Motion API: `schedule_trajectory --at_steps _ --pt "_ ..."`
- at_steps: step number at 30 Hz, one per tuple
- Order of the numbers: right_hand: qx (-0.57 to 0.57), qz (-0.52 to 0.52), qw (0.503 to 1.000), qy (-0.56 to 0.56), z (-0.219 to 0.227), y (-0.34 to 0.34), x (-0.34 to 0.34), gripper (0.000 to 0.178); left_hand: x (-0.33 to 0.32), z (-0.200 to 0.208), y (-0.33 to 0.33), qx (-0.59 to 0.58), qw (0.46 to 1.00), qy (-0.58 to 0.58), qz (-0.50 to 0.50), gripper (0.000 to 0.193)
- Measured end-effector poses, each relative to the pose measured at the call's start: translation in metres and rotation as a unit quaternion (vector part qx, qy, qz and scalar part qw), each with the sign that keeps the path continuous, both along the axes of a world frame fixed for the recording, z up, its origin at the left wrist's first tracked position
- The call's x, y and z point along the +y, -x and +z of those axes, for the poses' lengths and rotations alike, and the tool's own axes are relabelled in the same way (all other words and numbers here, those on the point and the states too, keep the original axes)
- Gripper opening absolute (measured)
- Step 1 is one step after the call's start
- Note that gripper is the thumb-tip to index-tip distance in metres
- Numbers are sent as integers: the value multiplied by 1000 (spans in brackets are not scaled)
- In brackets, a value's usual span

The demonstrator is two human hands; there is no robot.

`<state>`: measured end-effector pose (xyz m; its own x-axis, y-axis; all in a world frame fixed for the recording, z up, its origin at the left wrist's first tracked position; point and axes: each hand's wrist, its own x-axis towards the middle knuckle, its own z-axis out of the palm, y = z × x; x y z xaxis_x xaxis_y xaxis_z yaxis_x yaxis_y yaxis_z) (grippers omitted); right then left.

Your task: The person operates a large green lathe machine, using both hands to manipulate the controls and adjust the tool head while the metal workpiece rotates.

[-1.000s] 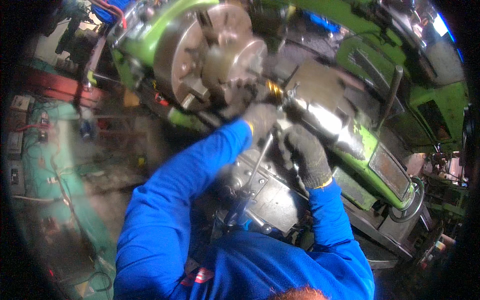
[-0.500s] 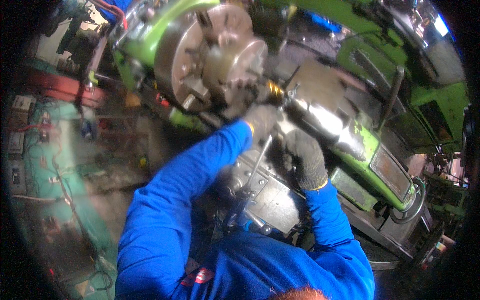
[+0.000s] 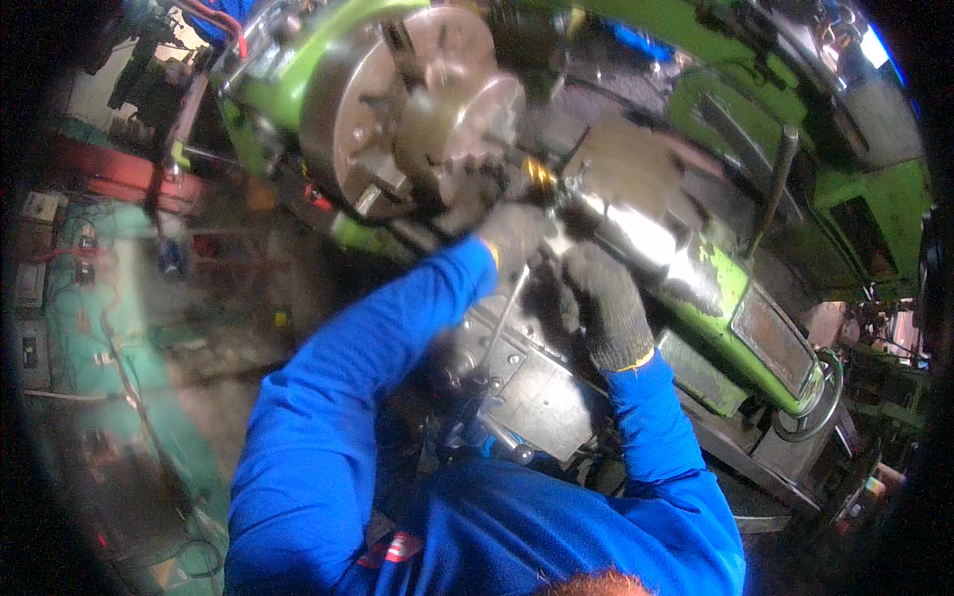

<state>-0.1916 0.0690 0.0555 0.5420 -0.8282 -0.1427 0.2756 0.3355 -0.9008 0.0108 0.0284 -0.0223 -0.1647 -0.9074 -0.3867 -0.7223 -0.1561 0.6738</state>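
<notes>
Both my hands wear dark grey knitted work gloves with yellow cuffs. My left hand (image 3: 514, 234) is at the near side of a gold-coloured drill bit (image 3: 538, 172), beside the chuck of a green lathe; blur and the glove hide its fingers. My right hand (image 3: 608, 298) has its fingers curled, just in front of the shiny tailstock quill (image 3: 636, 230); what they hold, if anything, is hidden. A round metal workpiece (image 3: 467, 129) sits in the large chuck (image 3: 348, 119), facing the drill bit. A slim metal lever (image 3: 505, 323) rises between my forearms.
The green tailstock (image 3: 711, 298) with its handwheel (image 3: 815, 402) extends to the right. An upright lever (image 3: 780, 179) stands behind it. Below my hands lies a metal carriage plate (image 3: 547, 407) with a ball-ended handle (image 3: 519, 452). Cables cross a green surface (image 3: 149, 348) at left.
My right hand has shifted slightly up toward the left hand and the quill. My left hand stays beside the drill bit. The whole view has moved a little.
</notes>
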Motion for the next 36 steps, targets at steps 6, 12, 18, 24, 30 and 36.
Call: schedule_trajectory --at_steps 6,12,18,24,30,36 --pt "-15 29 994 -102 -2 5 -2 26 -1 -46 -17 40 989 105 -98 27" --pt "-153 31 969 -190 26 4 -2 22 8 -77 -17 296 951 65 65 23" --pt "-116 2 973 -197 25 1 2 19 -5 -44 -25 2 993 86 -81 32" --pt "-40 33 996 -74 2 10 -1 13 7 -29 -20 230 973 -14 25 34" --pt "84 20 983 160 -2 12 -3 11 -7 21 4 282 907 -230 212 32" --pt "180 26 921 344 14 12 -5 9 7 -6 -13 269 947 -124 125 34"
